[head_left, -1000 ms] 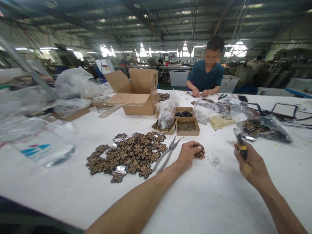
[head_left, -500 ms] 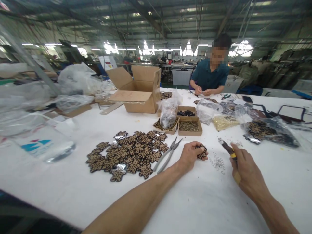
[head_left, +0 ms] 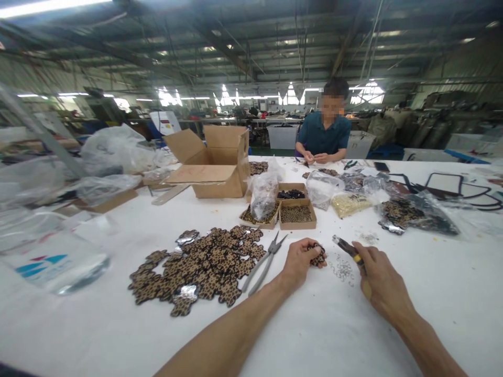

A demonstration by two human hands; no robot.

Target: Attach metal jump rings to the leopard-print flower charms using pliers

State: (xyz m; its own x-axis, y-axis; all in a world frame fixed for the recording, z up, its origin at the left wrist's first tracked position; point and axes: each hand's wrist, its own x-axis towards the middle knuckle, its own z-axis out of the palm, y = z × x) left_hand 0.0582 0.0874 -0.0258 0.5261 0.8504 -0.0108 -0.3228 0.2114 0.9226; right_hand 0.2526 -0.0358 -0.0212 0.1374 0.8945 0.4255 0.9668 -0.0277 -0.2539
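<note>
A leopard-print, bear-shaped patch [head_left: 317, 255] with a dark edge is pinched in my left hand [head_left: 296, 264], whose fingers partly cover it. My right hand [head_left: 381, 275] is closed around pliers [head_left: 346, 247] with yellow and dark handles. Their metal tip points toward the patch, a short gap away. Between the hands lies a loose scatter of small metal rings [head_left: 342, 269]. Grey long-nosed pliers [head_left: 265, 262] rest on the white table, left of my left hand. Farther left spreads a heap of similar patches [head_left: 208, 262], a few showing silvery backs.
Small cardboard trays of metal parts [head_left: 297, 214] stand ahead, beside an open carton [head_left: 220, 180]. Plastic bags [head_left: 418, 212] with patches and parts lie to the right. A clear bag [head_left: 58, 267] sits at left. Across the table a co-worker [head_left: 324, 133] handles something small.
The pliers in my right hand have come left, closer to the patch. My left hand keeps its hold on the patch. The camera view has tilted up and turned slightly right.
</note>
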